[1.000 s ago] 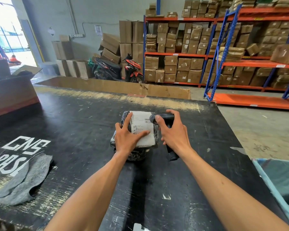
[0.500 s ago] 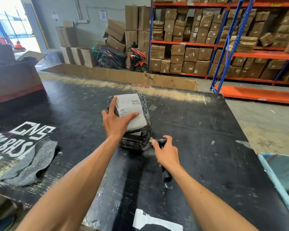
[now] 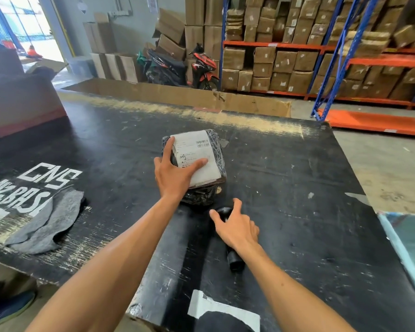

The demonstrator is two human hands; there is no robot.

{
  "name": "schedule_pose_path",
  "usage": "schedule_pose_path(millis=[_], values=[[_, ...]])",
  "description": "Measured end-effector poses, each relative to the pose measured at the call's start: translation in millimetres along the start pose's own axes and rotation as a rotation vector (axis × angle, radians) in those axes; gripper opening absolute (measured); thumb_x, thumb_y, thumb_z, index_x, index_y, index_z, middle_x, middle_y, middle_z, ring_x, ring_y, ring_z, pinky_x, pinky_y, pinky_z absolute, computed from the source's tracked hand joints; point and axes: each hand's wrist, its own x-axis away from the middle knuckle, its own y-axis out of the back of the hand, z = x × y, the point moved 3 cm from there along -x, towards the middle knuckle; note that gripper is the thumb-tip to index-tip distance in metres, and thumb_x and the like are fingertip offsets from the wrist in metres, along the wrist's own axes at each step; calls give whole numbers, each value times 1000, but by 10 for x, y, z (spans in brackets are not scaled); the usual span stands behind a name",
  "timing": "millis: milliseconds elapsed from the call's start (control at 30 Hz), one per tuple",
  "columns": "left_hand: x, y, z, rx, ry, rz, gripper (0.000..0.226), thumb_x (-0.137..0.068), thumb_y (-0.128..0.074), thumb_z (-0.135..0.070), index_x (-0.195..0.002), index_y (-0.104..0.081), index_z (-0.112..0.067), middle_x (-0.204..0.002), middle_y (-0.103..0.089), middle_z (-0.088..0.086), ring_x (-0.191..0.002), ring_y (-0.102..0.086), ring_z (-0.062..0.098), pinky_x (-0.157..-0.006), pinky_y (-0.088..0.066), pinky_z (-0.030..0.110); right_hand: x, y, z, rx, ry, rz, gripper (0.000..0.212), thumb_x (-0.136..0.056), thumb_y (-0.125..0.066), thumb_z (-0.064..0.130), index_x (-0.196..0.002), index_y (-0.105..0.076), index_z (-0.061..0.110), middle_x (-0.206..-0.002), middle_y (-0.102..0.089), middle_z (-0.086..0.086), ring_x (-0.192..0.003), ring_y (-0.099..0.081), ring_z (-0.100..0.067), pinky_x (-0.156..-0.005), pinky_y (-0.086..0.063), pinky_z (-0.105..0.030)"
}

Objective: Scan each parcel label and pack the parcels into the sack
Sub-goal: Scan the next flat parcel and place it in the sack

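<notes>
Parcel [image 3: 203,164] wrapped in glossy black plastic is sitting near the middle of the black table [image 3: 297,200], with a white label [image 3: 198,156] covering most of its top face. Near to me, my right hand [image 3: 237,228] is lying over the black scanner [image 3: 233,257], which is resting on the table just on my side of the parcel. My thumb and forefinger are reaching out past the scanner's head while the other fingers are curling down over the body; my palm is hiding most of it, so only the dark head and the butt of the handle are showing, and I cannot tell how firmly I am holding it. A little farther out, my left hand [image 3: 175,176] is spreading flat on the parcel, thumb stretching across the label and forefinger running along the parcel's left edge. Barcodes are showing in the label's far right corner; the small print is too fine to read. The wrap is crinkling and bulging at the near side, under my wrist.

To my left a grey cloth [image 3: 46,226] is lying over white lettering painted on the table, covering part of it. At the right edge a bluish sack [image 3: 407,240] is being cut off by the frame. Beyond the table, cardboard sheets, two parked motorbikes [image 3: 182,65] and racks [image 3: 333,51] stacked with boxes are filling the background.
</notes>
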Motion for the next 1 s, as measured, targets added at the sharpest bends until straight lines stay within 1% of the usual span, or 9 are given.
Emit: schedule_pose_path(millis=[133, 267, 367, 467, 567, 667, 800, 900, 1000], values=[[79, -252, -127, 28, 3, 41, 107, -46, -82, -80, -140, -34, -64, -106, -43, -16, -91, -49, 0, -80, -35, 17, -49, 383, -247, -316, 42, -159, 82, -95, -46, 78, -160, -22, 34, -146, -57, -11, -132, -57, -33, -105, -42, -49], [303, -733, -286, 72, -28, 172, 103, -47, -84, -79, -139, -40, -60, -125, -56, -10, -112, -57, 9, -99, -50, 34, -181, 973, -591, -709, 113, -239, 80, -88, -49, 83, -156, -25, 50, -134, -64, 0, -105, -66, -6, -88, -48, -26], [614, -1198, -436, 132, -45, 317, 86, -59, -79, -80, -136, -46, -61, -127, -60, -19, -109, -58, -8, -93, -51, 23, -290, 1391, -891, -795, 167, -217, 71, -82, -48, 88, -146, -20, 74, -123, -72, 2, -112, -69, -16, -104, -50, -44], [1011, -1719, -656, 132, -86, 458, 63, -72, -65, -82, -131, -51, -64, -109, -58, -21, -88, -56, -19, -74, -44, 5, -321, 1691, -1336, -742, 209, -184, 71, -83, -59, 83, -139, -16, 84, -144, -63, 12, -132, -62, -19, -114, -46, -48], [1502, -2291, -852, 151, -64, 560, 55, -78, -62, -79, -130, -52, -64, -105, -59, -16, -91, -60, -9, -76, -47, 9, -228, 1905, -1921, -671, 201, -194, 87, -90, -73, 64, -159, -19, 61, -160, -47, 17, -149, -45, -19, -123, -38, -50], [1956, -2876, -1081, 182, -39, 650, 54, -83, -58, -77, -134, -52, -59, -105, -62, -13, -94, -63, -2, -83, -52, 20, -192, 2200, -2574, -712, 174, -262, 94, -92, -82, 46, -166, -26, 34, -157, -52, 10, -141, -54, -10, -118, -46, -47], [2548, -3561, -1316, 209, -49, 824, 71, -88, -39, -82, -150, -37, -49, -106, -67, -17, -90, -58, -16, -84, -47, 16, -118, 2659, -3511, -751, 75, -265, 88, -88, -86, 42, -162, -37, 37, -147, -61, 18, -131, -61, 0, -113, -51, -37], [2984, -4048, -1287, 123, -34, 948, 82, -88, -25, -86, -158, -17, -45, -155, -43, -10, -137, -42, 10, -105, -32, 28, 24, 2919, -4235, -734, -5, -294, 91, -83, -87, 47, -161, -40, 36, -134, -64, 35, -121, -60, 16, -104, -50, -17], [3316, -4364, -1182, -85, -161, 926, 74, -96, -21, -74, -159, -22, -35, -146, -44, 9, -135, -35, 26, -114, -30, 39, 213, 2971, -4836, -738, -115, -306, 92, -86, -86, 43, -163, -37, 36, -127, -59, 40, -102, -55, 34, -78, -46, 4]])
